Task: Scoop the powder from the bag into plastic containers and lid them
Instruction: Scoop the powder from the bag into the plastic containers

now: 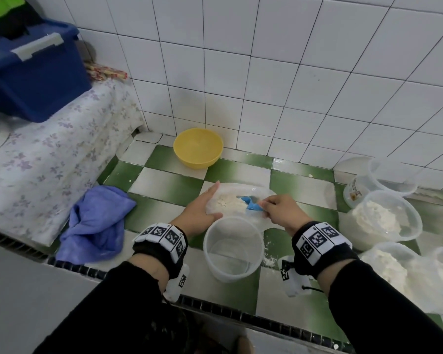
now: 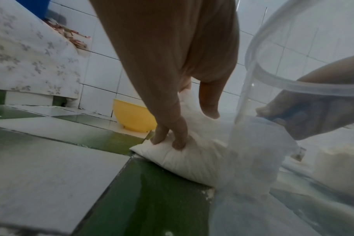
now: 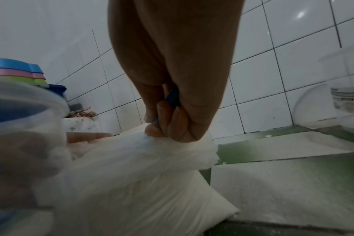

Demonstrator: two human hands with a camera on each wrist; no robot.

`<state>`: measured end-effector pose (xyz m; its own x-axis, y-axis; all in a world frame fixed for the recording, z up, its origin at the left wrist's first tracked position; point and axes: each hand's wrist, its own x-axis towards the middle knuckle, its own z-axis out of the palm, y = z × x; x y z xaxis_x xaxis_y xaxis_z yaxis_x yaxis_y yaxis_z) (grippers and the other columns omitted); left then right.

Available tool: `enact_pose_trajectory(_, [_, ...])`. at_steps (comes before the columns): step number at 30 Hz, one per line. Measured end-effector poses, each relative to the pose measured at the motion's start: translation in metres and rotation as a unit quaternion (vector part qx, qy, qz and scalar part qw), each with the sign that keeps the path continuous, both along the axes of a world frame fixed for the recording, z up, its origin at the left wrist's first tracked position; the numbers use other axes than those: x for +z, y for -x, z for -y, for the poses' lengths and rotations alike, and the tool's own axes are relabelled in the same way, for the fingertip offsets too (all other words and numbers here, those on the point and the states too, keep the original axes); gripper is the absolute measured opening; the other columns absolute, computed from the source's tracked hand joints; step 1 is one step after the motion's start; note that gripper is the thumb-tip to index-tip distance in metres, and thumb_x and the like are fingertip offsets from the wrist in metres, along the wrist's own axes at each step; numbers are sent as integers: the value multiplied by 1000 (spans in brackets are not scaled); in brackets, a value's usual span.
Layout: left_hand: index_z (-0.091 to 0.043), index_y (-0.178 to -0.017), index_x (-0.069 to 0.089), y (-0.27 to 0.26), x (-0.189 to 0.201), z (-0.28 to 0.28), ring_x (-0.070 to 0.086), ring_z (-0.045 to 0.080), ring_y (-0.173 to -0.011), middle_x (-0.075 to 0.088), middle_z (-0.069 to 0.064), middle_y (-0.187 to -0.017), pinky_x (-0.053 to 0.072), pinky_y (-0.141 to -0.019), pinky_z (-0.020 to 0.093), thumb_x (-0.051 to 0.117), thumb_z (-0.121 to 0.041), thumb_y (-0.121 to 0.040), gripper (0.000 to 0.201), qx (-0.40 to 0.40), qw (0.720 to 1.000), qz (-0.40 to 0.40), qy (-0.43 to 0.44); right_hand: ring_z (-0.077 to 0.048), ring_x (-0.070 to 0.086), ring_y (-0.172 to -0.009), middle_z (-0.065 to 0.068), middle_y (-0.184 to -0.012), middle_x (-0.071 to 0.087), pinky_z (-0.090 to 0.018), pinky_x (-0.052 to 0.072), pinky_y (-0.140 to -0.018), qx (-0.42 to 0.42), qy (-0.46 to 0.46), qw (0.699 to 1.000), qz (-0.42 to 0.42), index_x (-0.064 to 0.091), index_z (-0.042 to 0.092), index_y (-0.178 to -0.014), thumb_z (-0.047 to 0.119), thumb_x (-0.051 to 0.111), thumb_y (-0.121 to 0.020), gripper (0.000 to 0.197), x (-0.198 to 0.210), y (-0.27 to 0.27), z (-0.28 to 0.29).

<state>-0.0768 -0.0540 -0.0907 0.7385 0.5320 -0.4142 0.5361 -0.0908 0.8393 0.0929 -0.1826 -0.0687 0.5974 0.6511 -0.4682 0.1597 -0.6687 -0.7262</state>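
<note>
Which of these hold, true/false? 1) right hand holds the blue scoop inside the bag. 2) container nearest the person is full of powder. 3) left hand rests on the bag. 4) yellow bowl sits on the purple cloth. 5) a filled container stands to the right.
1) True. The right hand grips the blue scoop in the open bag.
2) False. The near container is empty, apart from a slight dusting.
3) True. The left hand rests on the bag's left side, fingers straight.
4) False. The yellow bowl stands on the tiled counter by the wall, apart from the purple cloth.
5) True. The filled container holds powder, no lid on it.
</note>
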Motion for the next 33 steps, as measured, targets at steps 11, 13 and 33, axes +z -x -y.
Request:
enact_pose_trajectory(11, [-26, -152, 22, 19, 15, 25, 48, 22, -127, 40, 2, -149, 45, -103, 47, 61, -26, -93, 70, 178, 978, 73, 81, -11, 34, -53, -5, -64, 52, -19, 29, -48, -5, -63, 997, -43, 65, 2, -107, 16, 50, -96, 23, 24, -30, 20])
enact_pose_trajectory(13, [-21, -151, 25, 24, 16, 35, 48, 24, -127, 44, 5, -144, 46, -101, 45, 60, -28, -94, 67, 214, 970, 81, 83, -11, 34, -53, -5, -64, 51, -17, 30, -45, 4, -81, 995, -61, 65, 2, -107, 15, 50, -96, 23, 31, -31, 25])
enact_pose_trajectory(33, [-15, -118, 64, 41, 10, 89, 62, 10, -88, 67, 1, -108, 51, -64, 16, 51, -24, -98, 26, 283, 939, 150, 129, 0, 43, -48, 7, -64, 59, -10, 33, -49, 300, -40, 949, 92, 71, 15, -90, 24, 54, -94, 20, 56, 1, 57])
